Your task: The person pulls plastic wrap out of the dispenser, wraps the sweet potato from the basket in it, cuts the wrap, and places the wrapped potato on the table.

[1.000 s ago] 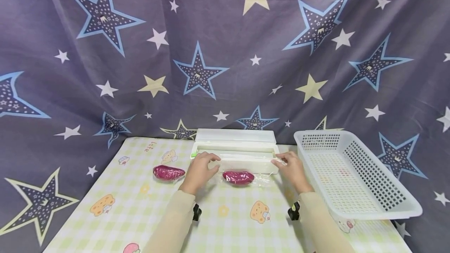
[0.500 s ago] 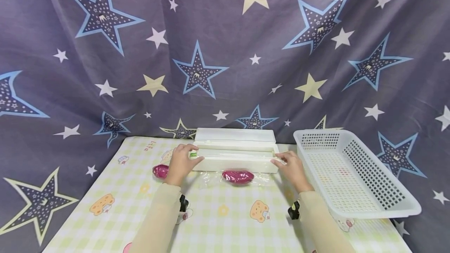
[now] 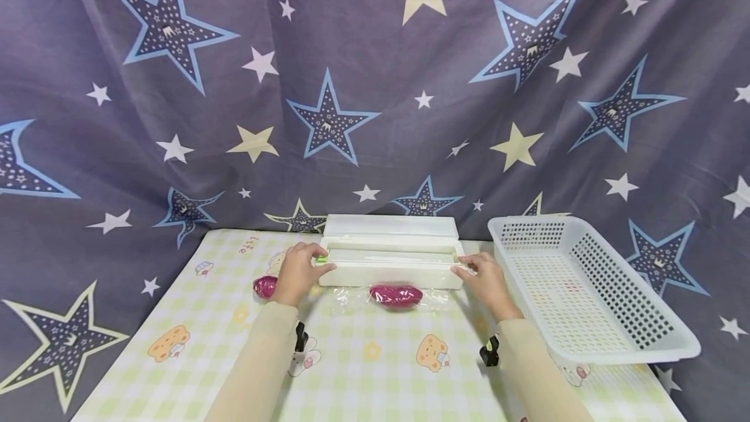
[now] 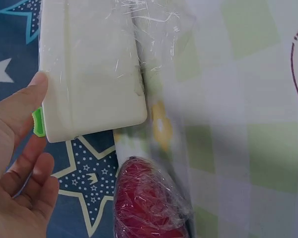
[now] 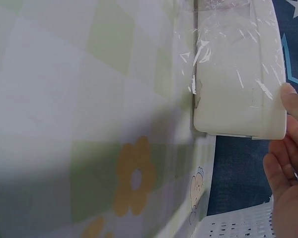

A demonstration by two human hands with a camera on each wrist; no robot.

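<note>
A long white cling film dispenser (image 3: 387,275) lies across the table's back with its lid (image 3: 391,224) raised and a pale roll (image 3: 391,256) inside. My left hand (image 3: 297,272) pinches its left end, thumb on the front edge, beside a green tab (image 4: 38,122). At the opposite end, my right hand (image 3: 487,281) grips the corner between thumb and fingers. Clear film (image 3: 349,299) hangs over the front wall onto the table. Against it lies a purple sweet potato (image 3: 396,295). A second, film-wrapped sweet potato (image 4: 146,203) is partly hidden behind my left hand in the head view.
A white perforated basket (image 3: 680,342) stands on the right side of the table, close to my right forearm. A checked cloth (image 3: 375,383) with cartoon prints covers the table. Behind it hangs a dark curtain (image 3: 387,44) with stars.
My left hand has moved left from the dispenser's front middle-left to its left end, now covering part of the left sweet potato. The right hand has stayed at its corner.
</note>
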